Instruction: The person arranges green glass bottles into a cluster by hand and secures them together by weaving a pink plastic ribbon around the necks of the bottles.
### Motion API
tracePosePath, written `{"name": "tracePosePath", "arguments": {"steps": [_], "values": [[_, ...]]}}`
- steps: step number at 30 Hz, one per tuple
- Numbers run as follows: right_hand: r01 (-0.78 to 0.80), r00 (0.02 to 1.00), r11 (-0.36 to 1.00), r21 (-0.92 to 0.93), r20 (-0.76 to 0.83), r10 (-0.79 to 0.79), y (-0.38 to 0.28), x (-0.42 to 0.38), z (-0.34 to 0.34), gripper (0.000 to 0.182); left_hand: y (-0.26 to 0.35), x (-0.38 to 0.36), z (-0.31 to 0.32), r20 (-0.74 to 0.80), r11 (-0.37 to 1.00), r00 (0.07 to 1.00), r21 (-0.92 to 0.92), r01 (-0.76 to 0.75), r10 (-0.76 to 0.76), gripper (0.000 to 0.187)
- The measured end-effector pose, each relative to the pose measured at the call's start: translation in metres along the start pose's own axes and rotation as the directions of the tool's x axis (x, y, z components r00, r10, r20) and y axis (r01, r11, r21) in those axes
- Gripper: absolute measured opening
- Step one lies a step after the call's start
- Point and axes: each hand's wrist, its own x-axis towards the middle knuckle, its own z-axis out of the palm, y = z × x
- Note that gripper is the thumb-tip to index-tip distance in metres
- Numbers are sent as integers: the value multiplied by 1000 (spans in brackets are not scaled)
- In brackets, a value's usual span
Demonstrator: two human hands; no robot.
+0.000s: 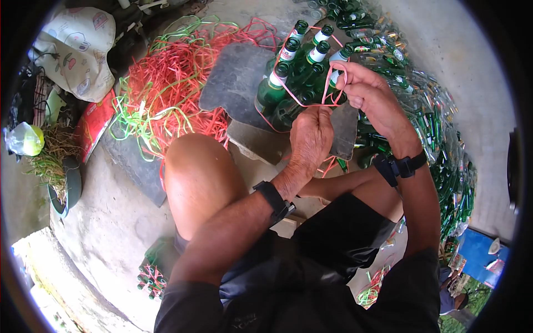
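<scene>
Several green glass beer bottles [268, 95] stand upright, packed together on a dark grey slab [229, 77]. A pink plastic strap [302, 104] runs round the group, near the necks on the far side and lower at the front. My left hand [312, 135] is closed in a pinch on the strap at the near edge of the bottles. To its right, my right hand [371, 93] grips a raised loop of the same strap between thumb and fingers. The loop crosses the strap just above my left fingertips. Part of the bottles behind my hands is hidden.
A tangled heap of red and green straps [175, 83] lies left of the slab. Many loose bottles [422, 105] are piled along the right wall. A bundle of bottles [152, 277] sits at lower left, near a potted plant [64, 183]. Another person [448, 291] shows at lower right.
</scene>
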Motion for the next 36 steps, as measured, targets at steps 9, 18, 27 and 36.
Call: {"name": "tracePosePath", "arguments": {"steps": [9, 18, 27, 36], "values": [[-142, 986, 987, 70, -77, 147, -7, 0, 3, 31, -3, 4, 1, 29, 998, 998, -41, 49, -48, 31], [-146, 987, 984, 106, -45, 151, -10, 2, 0, 19, -5, 5, 5, 0, 998, 1000, -60, 20, -20, 31], [-155, 966, 978, 142, -186, 180, 0, 14, 6, 23, -5, 4, 6, -9, 997, 1000, -71, -6, 5, 30], [-128, 938, 991, -38, -329, 108, -8, 23, 31, 21, -5, 5, 10, 18, 988, 997, -137, 76, -74, 32]]}}
